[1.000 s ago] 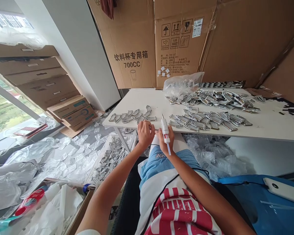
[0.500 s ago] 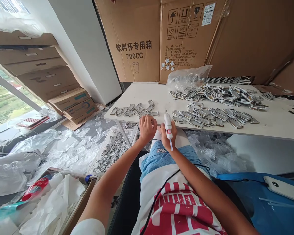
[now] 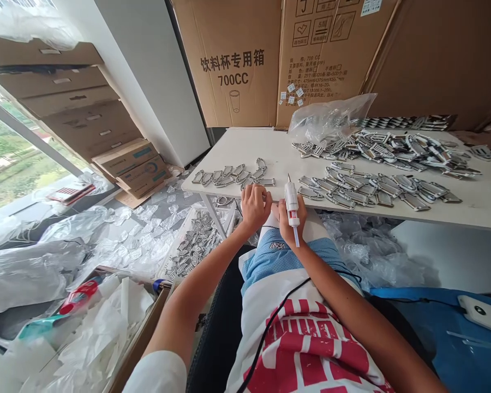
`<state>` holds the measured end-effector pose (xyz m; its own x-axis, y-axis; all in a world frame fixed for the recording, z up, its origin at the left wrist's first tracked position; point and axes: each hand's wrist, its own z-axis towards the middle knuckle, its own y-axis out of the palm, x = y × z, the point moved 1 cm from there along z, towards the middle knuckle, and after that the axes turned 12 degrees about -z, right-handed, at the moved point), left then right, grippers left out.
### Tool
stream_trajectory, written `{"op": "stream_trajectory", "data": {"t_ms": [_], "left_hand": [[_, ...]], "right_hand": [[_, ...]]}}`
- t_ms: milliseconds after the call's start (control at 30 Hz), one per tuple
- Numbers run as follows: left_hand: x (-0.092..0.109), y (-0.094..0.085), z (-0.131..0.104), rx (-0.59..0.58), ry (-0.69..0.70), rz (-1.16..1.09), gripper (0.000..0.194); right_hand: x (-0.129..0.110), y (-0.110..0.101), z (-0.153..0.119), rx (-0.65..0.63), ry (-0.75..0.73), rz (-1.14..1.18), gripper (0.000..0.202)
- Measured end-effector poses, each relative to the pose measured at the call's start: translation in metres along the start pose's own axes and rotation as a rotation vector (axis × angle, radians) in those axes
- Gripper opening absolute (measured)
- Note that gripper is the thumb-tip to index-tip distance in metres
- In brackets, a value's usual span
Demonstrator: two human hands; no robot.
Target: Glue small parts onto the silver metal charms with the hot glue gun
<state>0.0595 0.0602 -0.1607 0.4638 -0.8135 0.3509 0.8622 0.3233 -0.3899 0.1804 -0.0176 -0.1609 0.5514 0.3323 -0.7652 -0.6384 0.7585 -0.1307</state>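
A white hot glue gun (image 3: 291,197) is gripped in my right hand (image 3: 285,225), its nozzle pointing away from me over the table's front edge and a glue stick poking out of its back. To the left of it, my left hand (image 3: 255,207) is closed with curled fingers at the same edge; what it holds, if anything, is hidden. Just beyond that hand lies a small group of grey-and-white oblong frame pieces (image 3: 225,176). A larger pile of similar pieces (image 3: 368,188) spreads to the right of the glue gun.
The white table (image 3: 245,143) carries another heap of pieces (image 3: 409,150) and a clear plastic bag (image 3: 331,119). Large cardboard boxes (image 3: 233,33) stand behind. Below left are a bin of pieces (image 3: 196,240) and an open box of waste (image 3: 139,333). A black cord (image 3: 265,322) crosses my lap.
The whole view has shifted, so the table and boxes appear slightly farther right and higher. Both hands keep nearly the same place at the table's edge, the glue gun still held.
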Motion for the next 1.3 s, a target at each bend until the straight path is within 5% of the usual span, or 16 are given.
{"op": "stream_trajectory", "data": {"t_ms": [1033, 1300], "left_hand": [[0.001, -0.011, 0.009, 0.009, 0.031, 0.037, 0.016], [0.017, -0.016, 0.011, -0.262, 0.095, 0.056, 0.008]], "right_hand": [[-0.005, 0.01, -0.004, -0.005, 0.08, 0.051, 0.028], [-0.018, 0.007, -0.004, 0.087, 0.077, 0.073, 0.026]]}}
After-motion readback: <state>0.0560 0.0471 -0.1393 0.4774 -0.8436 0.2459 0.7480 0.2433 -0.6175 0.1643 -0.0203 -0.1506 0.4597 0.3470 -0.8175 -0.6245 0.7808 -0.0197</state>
